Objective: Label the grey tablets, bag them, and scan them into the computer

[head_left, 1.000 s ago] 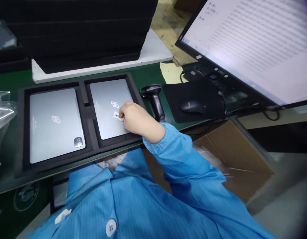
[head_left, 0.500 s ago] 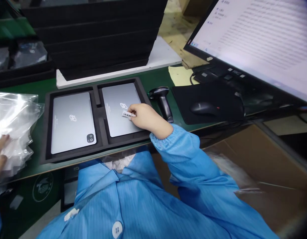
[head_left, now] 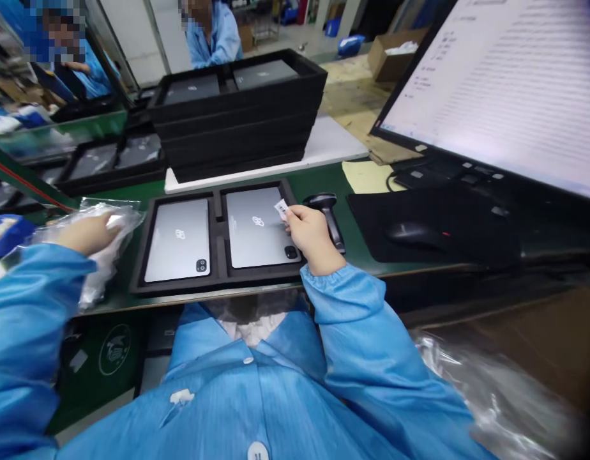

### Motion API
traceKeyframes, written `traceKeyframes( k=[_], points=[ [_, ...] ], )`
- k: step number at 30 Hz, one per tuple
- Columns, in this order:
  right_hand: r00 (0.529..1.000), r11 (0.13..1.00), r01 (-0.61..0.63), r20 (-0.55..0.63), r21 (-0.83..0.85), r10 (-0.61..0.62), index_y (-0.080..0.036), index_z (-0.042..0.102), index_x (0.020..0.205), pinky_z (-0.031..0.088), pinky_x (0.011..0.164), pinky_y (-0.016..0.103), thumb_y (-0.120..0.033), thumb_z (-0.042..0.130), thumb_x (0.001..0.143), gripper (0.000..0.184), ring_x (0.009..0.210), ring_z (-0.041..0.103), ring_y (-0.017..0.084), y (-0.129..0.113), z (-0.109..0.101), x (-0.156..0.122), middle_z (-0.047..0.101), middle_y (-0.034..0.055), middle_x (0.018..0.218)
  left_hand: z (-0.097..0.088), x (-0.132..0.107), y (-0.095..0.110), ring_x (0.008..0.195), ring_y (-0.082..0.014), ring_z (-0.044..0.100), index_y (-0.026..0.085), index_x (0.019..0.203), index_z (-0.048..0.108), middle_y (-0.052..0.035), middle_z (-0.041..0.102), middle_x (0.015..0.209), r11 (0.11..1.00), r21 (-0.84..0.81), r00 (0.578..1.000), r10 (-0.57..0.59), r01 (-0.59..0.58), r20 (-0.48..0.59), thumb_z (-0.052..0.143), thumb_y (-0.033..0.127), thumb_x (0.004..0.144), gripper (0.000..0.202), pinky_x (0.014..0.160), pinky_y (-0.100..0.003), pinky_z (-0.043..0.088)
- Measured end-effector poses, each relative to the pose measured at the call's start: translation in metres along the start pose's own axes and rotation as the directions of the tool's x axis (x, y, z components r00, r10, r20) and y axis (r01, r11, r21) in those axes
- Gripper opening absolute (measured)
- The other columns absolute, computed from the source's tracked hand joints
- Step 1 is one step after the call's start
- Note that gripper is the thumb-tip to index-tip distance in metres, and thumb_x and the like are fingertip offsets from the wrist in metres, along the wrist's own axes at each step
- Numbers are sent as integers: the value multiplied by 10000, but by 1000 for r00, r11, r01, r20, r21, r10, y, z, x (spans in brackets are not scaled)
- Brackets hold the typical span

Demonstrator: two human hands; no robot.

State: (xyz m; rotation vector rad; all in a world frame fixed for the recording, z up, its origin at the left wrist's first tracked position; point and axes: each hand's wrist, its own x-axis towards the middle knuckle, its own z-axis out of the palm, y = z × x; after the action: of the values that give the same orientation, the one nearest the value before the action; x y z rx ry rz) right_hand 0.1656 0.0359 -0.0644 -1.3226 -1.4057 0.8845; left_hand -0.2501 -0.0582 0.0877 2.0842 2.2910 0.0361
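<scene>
The right hand [head_left: 310,237] pinches a small barcode label [head_left: 281,207] between thumb and fingertip and holds it lifted just above the upper right corner of the right tablet [head_left: 257,227]. That tablet lies back up in a black foam tray [head_left: 218,284] beside a second tablet [head_left: 179,239]. The left hand [head_left: 87,233] lies palm down on a heap of clear plastic bags [head_left: 103,262] left of the tray; whether it grips one I cannot tell. A barcode scanner [head_left: 327,211] lies on the green surface [head_left: 324,179] just behind the right hand, with a mouse [head_left: 414,235] and a monitor [head_left: 506,83] further right.

Handling the label well seems to mean gripping it only by its edge, so that the fingers neither cover the printed code nor crease it. It should also stay flat and off the tablet's grey back, which would show smears. The scanner is close enough to reach without leaning over the tray
</scene>
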Motion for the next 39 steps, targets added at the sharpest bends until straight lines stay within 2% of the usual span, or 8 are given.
traceKeyframes(
  k=[3, 7, 11, 17, 25, 32, 36, 39],
  points=[
    [997, 995, -7, -81, 98, 15, -188, 658, 862, 522, 642, 293, -355, 652, 805, 176, 669, 667, 187, 1, 1, 1, 688, 21, 715, 32, 12, 79, 1263, -336, 621, 167, 1405, 595, -149, 665, 1372, 972, 29, 970, 230, -233, 85, 518, 412, 1005, 476, 1103, -464, 469],
    [980, 968, -44, -179, 247, 90, -230, 537, 833, 545, 645, 300, -355, 672, 755, 200, 689, 704, 204, 0, 3, 1, 661, 4, 683, 95, 29, 201, 1388, -271, 550, 114, 1389, 630, -162, 594, 1491, 637, -215, 592, 769, -740, 240, 595, 320, 1004, 439, 1198, -355, 401],
    [968, 986, 32, -250, 163, 10, -235, 511, 814, 532, 666, 308, -437, 687, 751, 275, 695, 651, 182, 6, 1, 2, 643, -3, 721, 129, 57, 257, 1446, -306, 472, 108, 1399, 615, -194, 583, 1486, 493, -195, 491, 869, -848, 63, 611, 386, 1017, 473, 1208, -454, 395],
    [939, 990, 69, -342, 123, -23, -225, 538, 841, 459, 590, 296, -578, 683, 720, 401, 585, 562, 147, 9, -2, 3, 618, -16, 707, 142, 73, 260, 1434, -300, 467, 166, 1383, 619, -156, 584, 1493, 420, -165, 422, 906, -893, 25, 494, 408, 1070, 415, 1165, -581, 391],
    [931, 966, 64, -363, 249, 32, -234, 539, 834, 501, 546, 315, -600, 785, 627, 487, 569, 618, 178, 0, -5, -2, 621, -18, 671, 148, 72, 274, 1188, -288, 542, 185, 1167, 714, -99, 667, 1372, 372, 7, 371, 927, -928, -57, 457, 459, 1087, 384, 945, -467, 429],
    [773, 945, 210, -635, 252, -2, -251, 519, 840, 511, 589, 323, -534, 759, 680, 403, 577, 618, 180, -3, -11, -6, 633, -18, 675, 120, 73, 265, 1056, -273, 524, 191, 1100, 708, -83, 702, 1213, 357, 12, 348, 917, -934, -195, 392, 482, 1097, 429, 922, -440, 380],
    [972, 994, 48, -233, 98, -24, -248, 541, 730, 454, 559, 315, -526, 755, 647, 360, 543, 573, 191, -2, -3, -4, 593, -13, 580, 104, 79, 241, 1044, -266, 520, 164, 1054, 685, -126, 688, 1174, 403, -68, 392, 814, -912, -428, 292, 433, 1109, 479, 991, -426, 372],
    [993, 959, 70, 111, -273, -41, -233, 543, 636, 401, 590, 296, -344, 707, 700, 209, 574, 551, 180, -4, 8, -2, 597, 10, 580, 103, 83, 222, 1032, -261, 533, 163, 999, 656, -141, 676, 1126, 421, -165, 433, 690, -892, -580, 205, 412, 1106, 526, 1010, -424, 386]
  ],
)
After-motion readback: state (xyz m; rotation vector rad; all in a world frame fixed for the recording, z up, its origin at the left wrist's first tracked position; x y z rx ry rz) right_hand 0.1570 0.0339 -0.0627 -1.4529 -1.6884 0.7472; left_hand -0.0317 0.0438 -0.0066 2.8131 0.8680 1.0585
